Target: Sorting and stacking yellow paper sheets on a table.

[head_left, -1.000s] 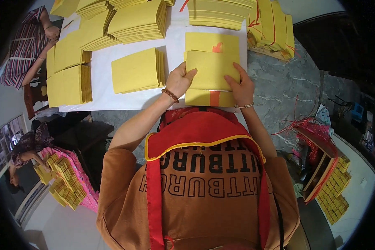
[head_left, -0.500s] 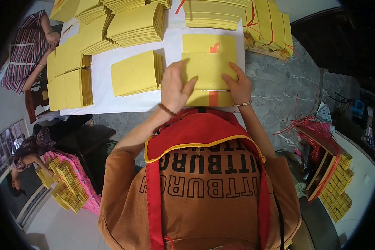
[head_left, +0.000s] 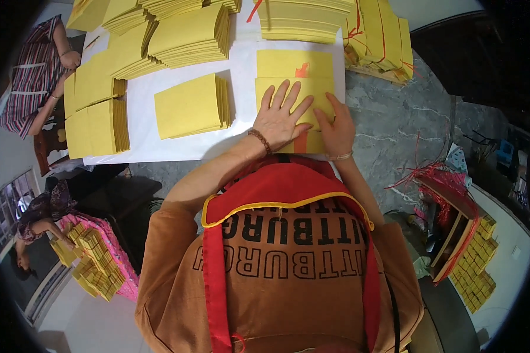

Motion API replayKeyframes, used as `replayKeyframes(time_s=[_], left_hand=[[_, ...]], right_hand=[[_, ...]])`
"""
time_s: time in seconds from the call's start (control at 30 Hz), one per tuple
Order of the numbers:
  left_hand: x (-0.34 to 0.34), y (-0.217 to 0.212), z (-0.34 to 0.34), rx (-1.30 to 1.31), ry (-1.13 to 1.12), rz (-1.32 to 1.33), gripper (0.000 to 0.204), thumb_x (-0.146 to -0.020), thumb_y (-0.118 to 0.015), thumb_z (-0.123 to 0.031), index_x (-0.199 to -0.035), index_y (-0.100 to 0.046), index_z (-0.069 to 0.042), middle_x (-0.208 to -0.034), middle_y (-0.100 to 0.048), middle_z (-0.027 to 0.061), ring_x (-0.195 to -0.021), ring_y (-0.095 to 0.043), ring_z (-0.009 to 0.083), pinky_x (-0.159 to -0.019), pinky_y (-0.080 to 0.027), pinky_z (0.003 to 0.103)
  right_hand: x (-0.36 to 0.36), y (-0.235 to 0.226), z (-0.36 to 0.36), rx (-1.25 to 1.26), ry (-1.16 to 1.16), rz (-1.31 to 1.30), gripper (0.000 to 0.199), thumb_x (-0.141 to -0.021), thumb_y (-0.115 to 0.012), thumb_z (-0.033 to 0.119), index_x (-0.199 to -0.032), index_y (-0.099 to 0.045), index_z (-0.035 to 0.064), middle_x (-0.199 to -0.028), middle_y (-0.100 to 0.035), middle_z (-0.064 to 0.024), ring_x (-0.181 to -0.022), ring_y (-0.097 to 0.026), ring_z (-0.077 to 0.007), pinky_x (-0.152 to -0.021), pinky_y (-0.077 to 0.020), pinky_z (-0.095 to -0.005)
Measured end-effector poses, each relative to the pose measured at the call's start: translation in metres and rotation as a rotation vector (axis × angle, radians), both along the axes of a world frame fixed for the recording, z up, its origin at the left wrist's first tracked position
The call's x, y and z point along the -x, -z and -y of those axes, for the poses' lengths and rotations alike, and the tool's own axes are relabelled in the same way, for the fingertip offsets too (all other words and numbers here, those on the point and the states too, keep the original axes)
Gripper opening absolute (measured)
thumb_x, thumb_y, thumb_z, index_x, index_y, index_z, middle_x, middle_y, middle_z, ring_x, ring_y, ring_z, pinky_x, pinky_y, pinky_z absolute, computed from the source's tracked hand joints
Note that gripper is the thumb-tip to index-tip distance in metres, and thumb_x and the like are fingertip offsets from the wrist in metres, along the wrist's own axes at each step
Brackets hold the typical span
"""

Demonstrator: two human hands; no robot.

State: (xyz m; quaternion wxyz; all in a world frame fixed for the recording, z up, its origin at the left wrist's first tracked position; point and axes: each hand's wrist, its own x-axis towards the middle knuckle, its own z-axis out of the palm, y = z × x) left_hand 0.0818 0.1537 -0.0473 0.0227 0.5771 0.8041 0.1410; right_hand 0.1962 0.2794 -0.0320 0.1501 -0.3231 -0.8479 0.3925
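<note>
In front of me, near the table's front edge, lies a folded piece of yellow paper [head_left: 311, 88] on another yellow sheet [head_left: 277, 63] with orange-red marks. Flat on the folded piece rests my left hand [head_left: 281, 120], its fingers spread. My right hand [head_left: 338, 132] is at the paper's right edge, thumb and forefinger apart, thumb over the paper. Part of the paper is hidden under my hands. Left of them stands a small stack of folded yellow paper [head_left: 188, 106], touched by neither hand.
Several stacks of folded yellow paper [head_left: 188, 35] line the back and left of the white-covered table [head_left: 144, 117]. Bundles tied with red string [head_left: 383, 41] are beyond its right corner. At the left are a person in a striped top [head_left: 29, 79] and another beside a pink-covered surface [head_left: 126, 276].
My left hand has moved right, from the paper's left edge onto its middle, and flattened. The right hand has stayed near the right edge, shifting slightly down.
</note>
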Motion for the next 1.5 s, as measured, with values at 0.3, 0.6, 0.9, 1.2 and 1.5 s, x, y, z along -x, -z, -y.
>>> replayKeyframes(time_s=[0.3,0.6,0.9,1.2,1.5], left_hand=[[0.005,-0.004,0.003,-0.074,0.034,0.082,0.066,-0.074,-0.063,-0.041,-0.130,-0.043,-0.014,-0.139,-0.032,0.0163,-0.129,-0.028,0.0343,-0.103,-0.021,0.051],[0.003,-0.001,0.007,-0.072,0.212,-0.200,0.059,-0.076,-0.058,-0.031,-0.128,-0.045,-0.005,-0.125,-0.047,0.0220,-0.111,-0.046,0.0353,-0.088,-0.039,0.045],[-0.012,-0.002,-0.005,-0.109,0.083,-0.196,0.048,-0.076,-0.051,-0.020,-0.120,-0.051,0.000,-0.103,-0.057,0.0233,-0.095,-0.055,0.0360,-0.075,-0.045,0.040],[0.052,-0.092,0.111,-0.243,-0.160,-0.406,0.050,-0.072,-0.053,-0.006,-0.122,-0.053,-0.007,-0.122,-0.054,0.0117,-0.112,-0.051,0.0252,-0.093,-0.039,0.041],[0.084,-0.027,0.177,0.155,-0.220,-0.254,0.054,-0.079,-0.045,-0.006,-0.131,-0.043,-0.019,-0.131,-0.045,0.0115,-0.119,-0.043,0.0269,-0.097,-0.034,0.042]], right_hand=[[-0.030,0.019,0.018,-0.562,-0.487,0.209,0.066,-0.084,-0.049,0.051,-0.133,-0.040,0.0085,-0.143,-0.032,-0.0088,-0.133,-0.027,-0.0270,-0.103,-0.0118,-0.0596],[-0.032,0.022,0.006,-0.124,-0.482,0.057,0.064,-0.088,-0.041,0.049,-0.136,-0.036,0.0069,-0.144,-0.030,-0.0108,-0.135,-0.023,-0.0289,-0.107,-0.0103,-0.0538],[-0.033,0.021,-0.029,0.652,-0.068,-0.379,0.053,-0.099,-0.020,0.040,-0.104,-0.054,0.0005,-0.103,-0.062,-0.0137,-0.105,-0.056,-0.0235,-0.096,-0.0384,-0.0366],[-0.037,0.015,-0.025,0.617,0.196,-0.512,0.051,-0.098,-0.026,0.043,-0.104,-0.055,0.0022,-0.099,-0.062,-0.0101,-0.096,-0.058,-0.0203,-0.085,-0.0422,-0.0333],[-0.029,0.016,-0.016,0.541,0.105,-0.379,0.049,-0.098,-0.028,0.039,-0.103,-0.057,0.0002,-0.094,-0.062,-0.0083,-0.091,-0.057,-0.0164,-0.079,-0.0416,-0.0301]])
